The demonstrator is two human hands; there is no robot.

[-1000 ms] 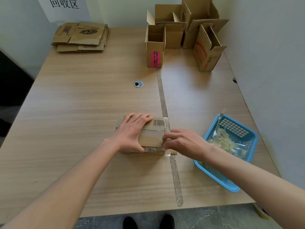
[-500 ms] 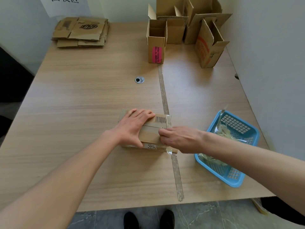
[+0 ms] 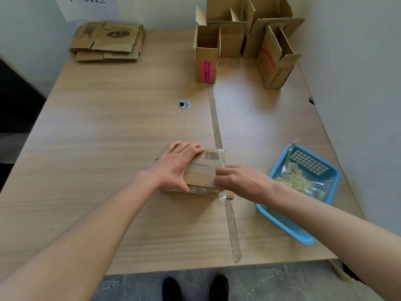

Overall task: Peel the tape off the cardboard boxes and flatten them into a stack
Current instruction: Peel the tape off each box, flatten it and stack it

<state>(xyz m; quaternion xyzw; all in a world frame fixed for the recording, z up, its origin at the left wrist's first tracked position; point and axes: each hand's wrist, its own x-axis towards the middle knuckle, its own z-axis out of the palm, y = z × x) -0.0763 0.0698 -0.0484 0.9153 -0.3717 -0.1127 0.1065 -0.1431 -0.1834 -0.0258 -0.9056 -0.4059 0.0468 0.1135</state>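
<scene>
- Stack (image 3: 107, 41) of flattened boxes lies at the far left corner of the table (image 3: 91, 148), under a wall sign (image 3: 86, 5).
- Left hand (image 3: 176, 165) lies on the closed box (image 3: 200, 172) at mid-table, fingers spread flat over its top, thumb curled down the near side.
- A barcode label (image 3: 211, 155) shows on the box top, just beside the left fingertips.
- Right hand (image 3: 237, 181) is at the box's right end, fingers curled and pinching clear tape (image 3: 218, 173) at the top edge.
- A tape strip (image 3: 223, 170) runs along the table seam, under the box.
- Open boxes (image 3: 245, 38) stand at the far right corner.
- Blue basket (image 3: 288, 222) near the right edge holds crumpled tape scraps (image 3: 297, 183).
</scene>
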